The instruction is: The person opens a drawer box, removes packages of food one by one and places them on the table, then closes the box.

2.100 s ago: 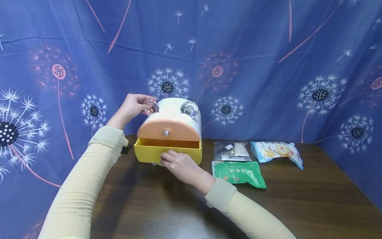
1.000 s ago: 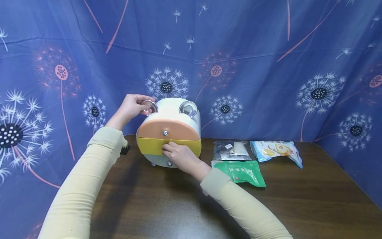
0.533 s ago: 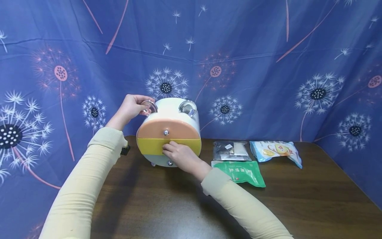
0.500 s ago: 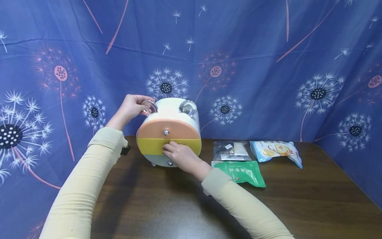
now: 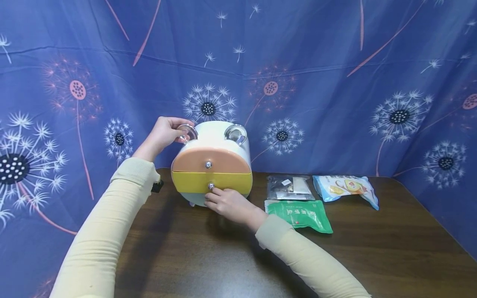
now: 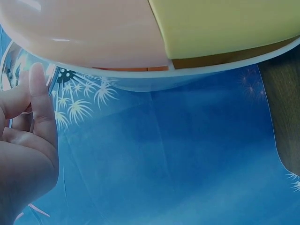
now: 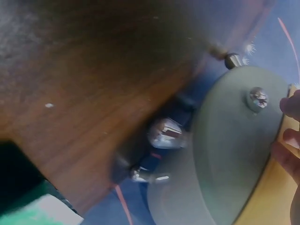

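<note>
An alarm-clock-shaped drawer box (image 5: 211, 134) stands on the table, with a peach top drawer (image 5: 191, 160), a yellow middle drawer (image 5: 188, 181) and a grey-green bottom drawer (image 7: 229, 140). My left hand (image 5: 162, 134) pinches the silver bell-shaped ornament (image 5: 192, 132) on its upper left between thumb and fingers. In the left wrist view a narrow gap shows along the yellow drawer's side edge. My right hand (image 5: 232, 206) is in front of the lower drawers, fingers loosely bent, holding nothing. Its fingertips are beside the bottom drawer's silver knob (image 7: 258, 98), just below the yellow drawer's knob (image 5: 211, 186).
Right of the box lie a green packet (image 5: 299, 215), a clear plastic bag (image 5: 288, 188) with dark and white contents, and a light-blue snack bag (image 5: 346, 189). A blue dandelion-print curtain (image 5: 316, 74) hangs behind the brown table (image 5: 201, 256).
The yellow drawer, pulled out at first, has slid back into the box. My right hand has then left its knob and moved down toward the bottom drawer. The left hand has kept its hold.
</note>
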`<state>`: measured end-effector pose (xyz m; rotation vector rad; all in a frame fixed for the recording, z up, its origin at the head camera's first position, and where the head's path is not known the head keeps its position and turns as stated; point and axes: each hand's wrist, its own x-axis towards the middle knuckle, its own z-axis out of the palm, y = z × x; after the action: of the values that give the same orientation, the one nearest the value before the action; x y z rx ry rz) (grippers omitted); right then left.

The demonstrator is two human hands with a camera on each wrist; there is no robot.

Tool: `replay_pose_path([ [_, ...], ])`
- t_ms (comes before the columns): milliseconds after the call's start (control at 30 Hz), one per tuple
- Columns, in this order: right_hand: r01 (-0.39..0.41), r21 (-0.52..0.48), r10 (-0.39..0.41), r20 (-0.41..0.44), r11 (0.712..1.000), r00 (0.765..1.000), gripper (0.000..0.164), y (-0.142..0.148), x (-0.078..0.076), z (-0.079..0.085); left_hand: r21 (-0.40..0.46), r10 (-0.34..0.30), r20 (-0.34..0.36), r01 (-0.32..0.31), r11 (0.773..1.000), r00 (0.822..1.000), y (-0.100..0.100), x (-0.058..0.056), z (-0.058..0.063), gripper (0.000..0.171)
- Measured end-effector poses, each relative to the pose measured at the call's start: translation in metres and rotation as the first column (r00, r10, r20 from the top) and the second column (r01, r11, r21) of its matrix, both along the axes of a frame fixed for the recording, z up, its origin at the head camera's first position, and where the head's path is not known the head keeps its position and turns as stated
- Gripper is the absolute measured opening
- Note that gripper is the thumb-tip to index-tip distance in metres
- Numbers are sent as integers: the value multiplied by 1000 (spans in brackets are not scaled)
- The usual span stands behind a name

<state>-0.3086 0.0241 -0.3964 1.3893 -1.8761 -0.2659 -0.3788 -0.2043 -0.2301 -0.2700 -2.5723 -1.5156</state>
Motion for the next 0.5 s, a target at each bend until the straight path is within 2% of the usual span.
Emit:
replay_pose_path([
  [233,34,28,-33,-41,999,999,23,-3,-7,-10,13,-6,4,6,1000,1000,0,0,4,27],
  [500,77,62,-70,-110,995,991,23,-8,-10,-20,7,-10,13,10,1000,1000,-1,-1,2,27],
])
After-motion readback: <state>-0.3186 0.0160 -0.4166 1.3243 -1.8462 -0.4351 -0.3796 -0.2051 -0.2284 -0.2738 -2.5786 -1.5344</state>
